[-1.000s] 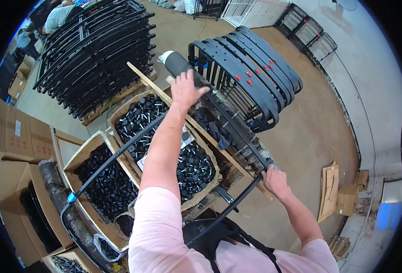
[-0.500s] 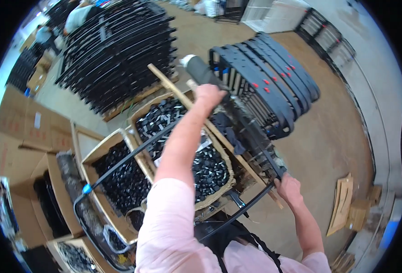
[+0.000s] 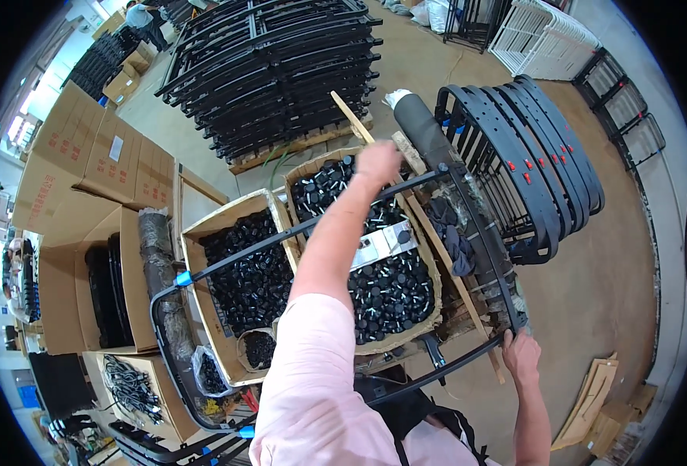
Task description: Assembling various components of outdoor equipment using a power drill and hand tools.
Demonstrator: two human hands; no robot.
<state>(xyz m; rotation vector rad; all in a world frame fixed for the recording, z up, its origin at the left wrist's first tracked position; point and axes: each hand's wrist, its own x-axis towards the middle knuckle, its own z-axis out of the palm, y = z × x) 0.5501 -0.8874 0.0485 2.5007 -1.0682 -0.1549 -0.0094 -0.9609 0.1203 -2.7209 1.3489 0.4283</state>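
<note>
A large black tubular metal frame [image 3: 259, 255] with rounded corners and blue clips lies across the bins in front of me. My right hand [image 3: 521, 356] is closed round its near right corner. My left arm reaches forward over the frame. My left hand [image 3: 378, 163] is beside the frame's far bar, near a wooden strip [image 3: 442, 250], above the far edge of a box [image 3: 435, 317] of black round-headed parts with metal studs [image 3: 394, 291]. Its fingers are blurred, so a grip cannot be made out. A white-and-silver flat piece [image 3: 384, 244] lies on those parts.
Left of that box, a carton [image 3: 190, 233] holds small black pieces. A dark wrapped roll [image 3: 429, 136] lies beyond the wooden strip. Curved black frames [image 3: 549, 167] stand at right. Stacked black frames [image 3: 273, 85] rise ahead. Tall cardboard boxes [image 3: 99, 159] stand left. A person [image 3: 145, 23] is far back.
My view has shifted, so the scene sits farther right. My left hand has moved left, away from the roll and the frame's far right corner. My right hand stays at the near corner.
</note>
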